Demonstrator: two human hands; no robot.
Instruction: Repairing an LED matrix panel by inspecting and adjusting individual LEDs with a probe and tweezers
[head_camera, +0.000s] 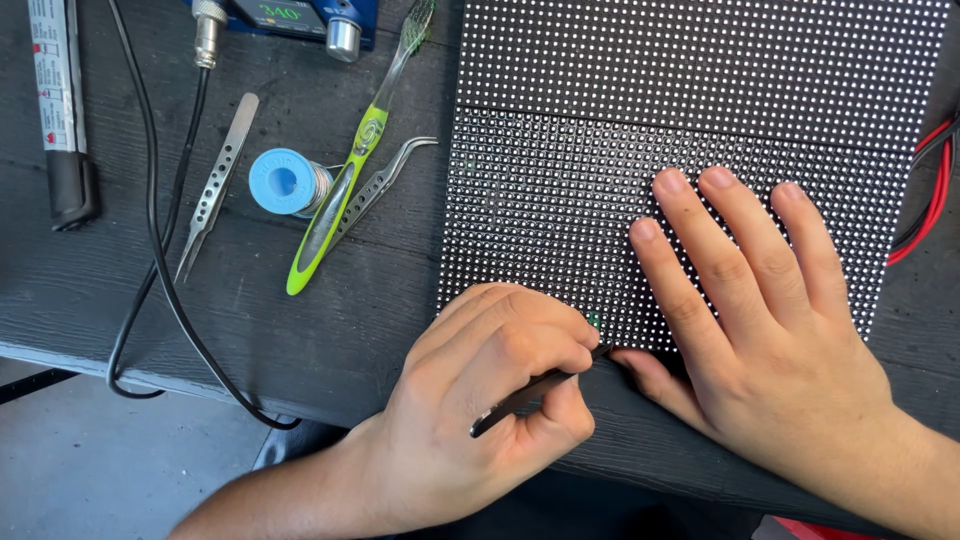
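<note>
Nearest the camera, the left hand (490, 400) was curled around a thin black tool (535, 390), pinching it between thumb and fingers, with its tip aimed at the lower edge of the dotted panel (700, 90). A small green speck sat on the panel right by the tip; what it was could not be told. The right hand (770, 330) lay flat and relaxed on the panel's lower right part, 4 fingers spread over the dots and the thumb resting at the panel's near edge, close to the tool's tip. It gripped nothing.

The panel, a black board covered in a grid of small white dots, lay on the dark wood-grain table (300, 340) and filled the right half of the view. Red and black wires (935, 195) ran along its right side.

Left of the panel lay a green and grey toothbrush (345, 185), with curved tweezers (380, 185) just beside it and a blue spool of solder (285, 182) touching it. Straight tweezers (215, 185) lay further left, near a black cable (160, 260) that looped off the table's edge. At the far left lay a long tube (60, 110) with a white label with red marks and a black end. At the far edge stood a blue box (290, 15) with a green lit display.
</note>
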